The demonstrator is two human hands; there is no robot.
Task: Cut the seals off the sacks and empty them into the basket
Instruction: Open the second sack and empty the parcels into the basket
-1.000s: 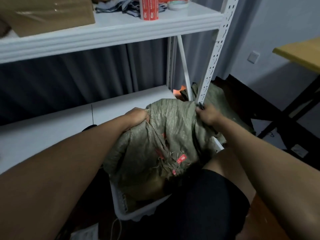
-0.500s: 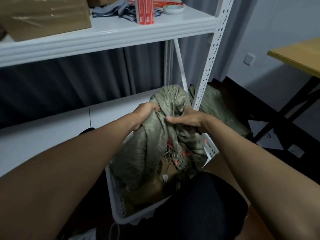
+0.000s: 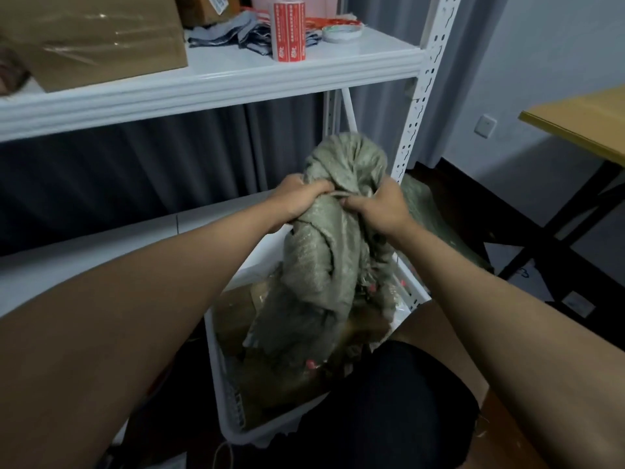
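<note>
while both grip it, left hand (image 3: 297, 201), right hand (image 3: 380, 208), sack (image 3: 324, 262), over basket (image 3: 221, 377)

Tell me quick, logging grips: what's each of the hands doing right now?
Left hand: closed, gripping the bunched green sack above the basket.
Right hand: closed, gripping the same sack.
</note>
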